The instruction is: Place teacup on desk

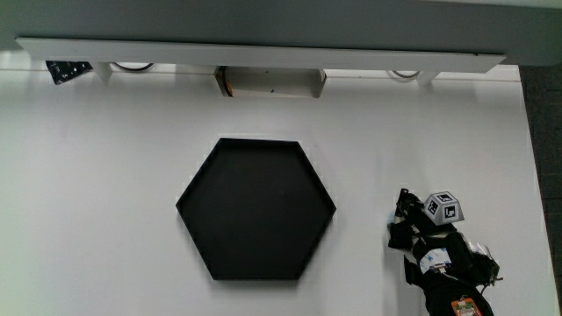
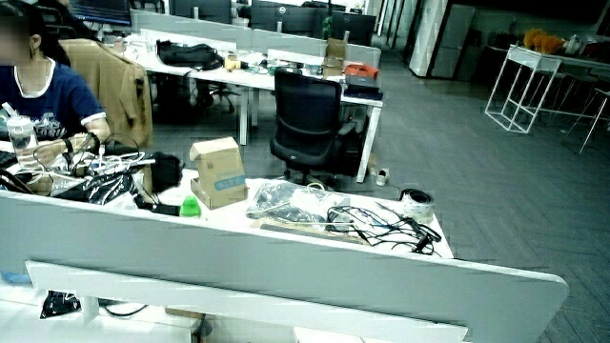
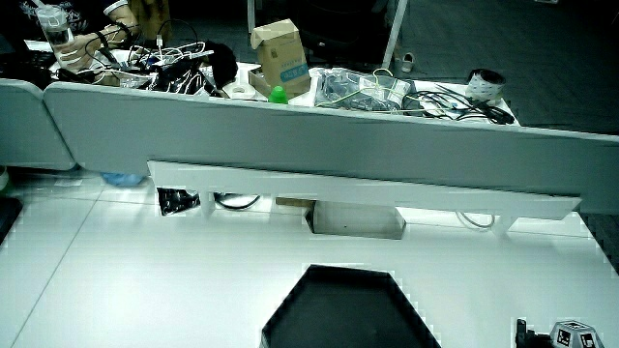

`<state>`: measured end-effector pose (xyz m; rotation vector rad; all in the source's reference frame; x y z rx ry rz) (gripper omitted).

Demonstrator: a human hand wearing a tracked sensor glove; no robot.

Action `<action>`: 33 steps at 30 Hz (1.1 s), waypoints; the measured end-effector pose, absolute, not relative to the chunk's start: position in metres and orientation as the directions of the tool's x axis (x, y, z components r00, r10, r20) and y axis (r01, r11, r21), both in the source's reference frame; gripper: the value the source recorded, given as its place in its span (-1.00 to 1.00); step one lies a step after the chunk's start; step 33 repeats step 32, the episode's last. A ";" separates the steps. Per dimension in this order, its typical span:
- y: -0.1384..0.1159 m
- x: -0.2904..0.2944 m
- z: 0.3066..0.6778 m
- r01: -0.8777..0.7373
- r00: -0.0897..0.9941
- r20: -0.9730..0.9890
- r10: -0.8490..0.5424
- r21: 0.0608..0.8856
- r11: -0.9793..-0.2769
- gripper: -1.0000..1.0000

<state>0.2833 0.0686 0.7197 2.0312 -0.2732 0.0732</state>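
The hand (image 1: 436,239), gloved in black with its patterned cube (image 1: 444,207) on the back, sits low over the white table (image 1: 105,202) near the person's edge, beside the black hexagonal tray (image 1: 255,209) but well apart from it; its fingers bunch into a dark mass and I cannot tell whether they are curled on anything; no teacup shows in any view, so if there is one it may be hidden inside the glove, though that is only a guess; I would judge the task to be at its very start or at the carry, with nothing yet set down; the next move calls for bringing the hand over bare table and lowering the cup upright before letting go; the tray holds nothing and takes up the middle, so the bare table around it is the place to aim for; the low partition (image 3: 319,145) and the white shelf (image 1: 263,51) under it stand farther from the person and hinder nothing; in a side view only the cube's corner (image 3: 573,334) peeps in.
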 end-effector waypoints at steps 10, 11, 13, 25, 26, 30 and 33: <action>0.071 0.287 0.724 -0.230 0.973 0.203 -0.109 0.870 -0.435 -0.40; 0.071 0.288 0.724 -0.236 0.972 0.218 -0.093 0.873 -0.426 -0.43; 0.073 0.293 0.729 -0.238 0.970 0.235 -0.060 0.876 -0.420 -0.49; 0.087 0.302 0.736 -0.231 0.967 0.255 0.008 0.888 -0.398 -0.83; 0.087 0.301 0.734 -0.236 0.966 0.260 0.005 0.886 -0.398 -0.86; 0.086 0.298 0.726 -0.247 0.964 0.266 -0.016 0.872 -0.423 -0.97; 0.088 0.300 0.728 -0.252 0.961 0.275 -0.014 0.862 -0.440 -1.00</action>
